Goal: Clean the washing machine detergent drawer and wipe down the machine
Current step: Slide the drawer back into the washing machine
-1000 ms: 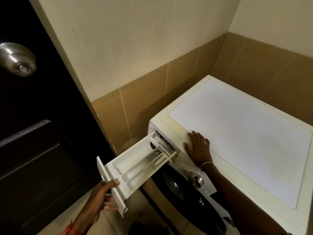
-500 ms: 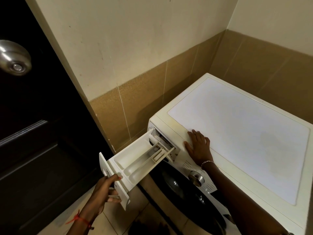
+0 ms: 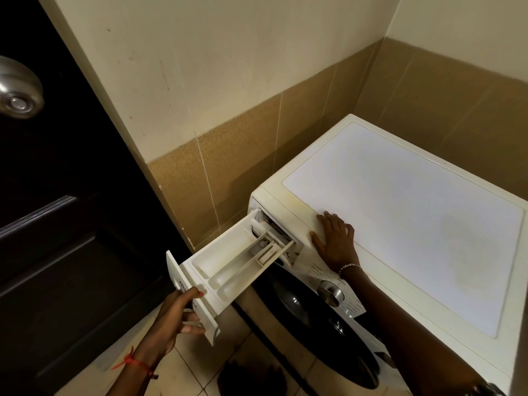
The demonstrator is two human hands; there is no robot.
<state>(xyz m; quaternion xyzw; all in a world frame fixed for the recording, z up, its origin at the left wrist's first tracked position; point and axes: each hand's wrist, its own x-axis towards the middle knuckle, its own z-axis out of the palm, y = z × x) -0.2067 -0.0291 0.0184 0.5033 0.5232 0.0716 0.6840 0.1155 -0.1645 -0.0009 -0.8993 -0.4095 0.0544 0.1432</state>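
Drawer (image 3: pixel 228 267): nearly out, apparently uncleaned.
Left hand (image 3: pixel 177 318): gripping drawer front.
Right hand (image 3: pixel 335 241): flat on washing machine (image 3: pixel 400 224).
Outstanding: washing, wiping.

Dim warm indoor light, deep shadow on the left, wide-angle bending at the edges, mostly sharp focus

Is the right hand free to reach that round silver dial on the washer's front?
Probably yes: the right hand rests flat on the white washing machine, holding nothing, and the round silver dial sits uncovered just below.
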